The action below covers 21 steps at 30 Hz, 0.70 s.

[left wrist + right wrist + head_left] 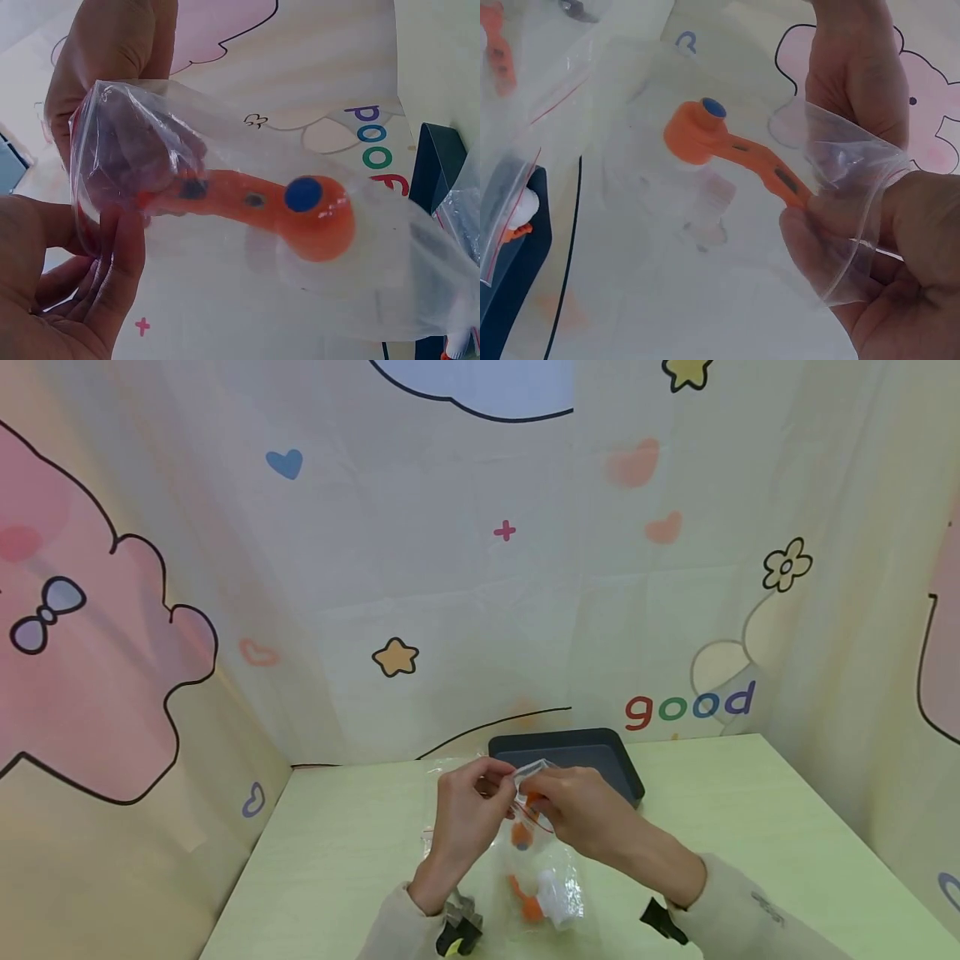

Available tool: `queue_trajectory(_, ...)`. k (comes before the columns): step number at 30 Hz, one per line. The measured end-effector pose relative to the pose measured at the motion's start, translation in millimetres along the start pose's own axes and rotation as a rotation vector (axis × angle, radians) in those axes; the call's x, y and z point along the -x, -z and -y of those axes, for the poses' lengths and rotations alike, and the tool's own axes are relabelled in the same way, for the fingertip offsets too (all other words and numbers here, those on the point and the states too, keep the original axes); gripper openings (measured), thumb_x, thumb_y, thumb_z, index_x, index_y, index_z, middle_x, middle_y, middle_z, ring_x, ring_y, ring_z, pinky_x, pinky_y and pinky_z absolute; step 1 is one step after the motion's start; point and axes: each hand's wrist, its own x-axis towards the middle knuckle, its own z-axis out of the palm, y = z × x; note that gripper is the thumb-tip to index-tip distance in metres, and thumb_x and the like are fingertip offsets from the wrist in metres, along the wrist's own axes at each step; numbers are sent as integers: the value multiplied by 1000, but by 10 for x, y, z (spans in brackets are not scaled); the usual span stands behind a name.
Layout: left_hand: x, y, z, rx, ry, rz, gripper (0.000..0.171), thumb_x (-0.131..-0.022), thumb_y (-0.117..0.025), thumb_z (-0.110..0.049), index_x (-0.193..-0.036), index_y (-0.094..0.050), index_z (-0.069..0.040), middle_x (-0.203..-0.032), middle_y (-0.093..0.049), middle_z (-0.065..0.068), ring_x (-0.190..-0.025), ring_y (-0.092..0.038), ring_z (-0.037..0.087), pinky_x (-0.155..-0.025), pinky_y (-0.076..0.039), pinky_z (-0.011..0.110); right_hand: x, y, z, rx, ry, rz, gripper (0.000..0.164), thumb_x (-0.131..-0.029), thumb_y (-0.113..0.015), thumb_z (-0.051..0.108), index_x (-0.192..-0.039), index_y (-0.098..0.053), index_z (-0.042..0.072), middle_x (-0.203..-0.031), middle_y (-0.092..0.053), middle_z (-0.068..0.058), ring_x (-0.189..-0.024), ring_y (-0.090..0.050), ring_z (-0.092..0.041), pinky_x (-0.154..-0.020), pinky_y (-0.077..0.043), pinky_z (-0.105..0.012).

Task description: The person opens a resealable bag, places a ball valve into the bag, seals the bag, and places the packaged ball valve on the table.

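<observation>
A clear plastic zip bag (225, 120) hangs between my hands, its mouth toward them. Inside it is an orange tool (240, 199) with a long slim handle, a round head, a blue disc and small dark marks on the handle. My right hand (592, 806) reaches into the bag's mouth, fingers and thumb pinching the handle's end, as the right wrist view shows. At the bag's rim, my left hand (468, 806) pinches the plastic between thumb and fingers. Both hands are raised above the table, in front of the dark tray (562, 750).
On the pale table (345, 852) below my hands lies another clear bag (577, 902) holding an orange piece (532, 908) and a white piece (553, 893). More clear plastic (442, 768) lies left of the tray. A printed curtain (450, 568) hangs behind the table.
</observation>
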Motion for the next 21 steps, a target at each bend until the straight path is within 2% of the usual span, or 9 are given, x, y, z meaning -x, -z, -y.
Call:
queue_trajectory(4, 4, -7, 29, -4, -40, -10, 10, -89, -63, 1, -91, -72, -2, -76, -71, 10, -54, -65, 12, -52, -56, 25, -13, -61, -21, -1, -13, 43, 25, -81, -75, -2, -102, -74, 12, -89, -75, 2, -74, -66, -8, -70, -57, -22)
queue_trajectory(8, 9, -11, 30, -19, -54, -27, 11, -89, -62, 0, -92, -73, -1, -81, -73, 10, -56, -64, 8, -53, -56, 25, -8, -100, -42, 14, -10, 63, 20, -81, -75, -1, -96, -74, 12, -86, -75, 1, -71, -65, -9, -67, -56, -21)
queue_trajectory(13, 7, -9, 42, -12, -35, -52, 12, -90, -62, 0, -92, -73, -2, -82, -72, 14, -58, -64, 7, -54, -56, 24, -3, -104, -59, 38, -11, 59, 17, -81, -75, 0, -91, -72, 13, -82, -73, 3, -67, -62, -6, -64, -53, -19)
queue_trajectory(21, -1, 1, 46, 36, 3, -86, 12, -90, -61, 0, -92, -73, -4, -83, -71, 17, -60, -66, 8, -54, -57, 24, 49, 33, -19, 28, -1, 40, 13, -85, -74, 4, -95, -72, 12, -85, -74, 1, -66, -58, -3, -62, -51, -16)
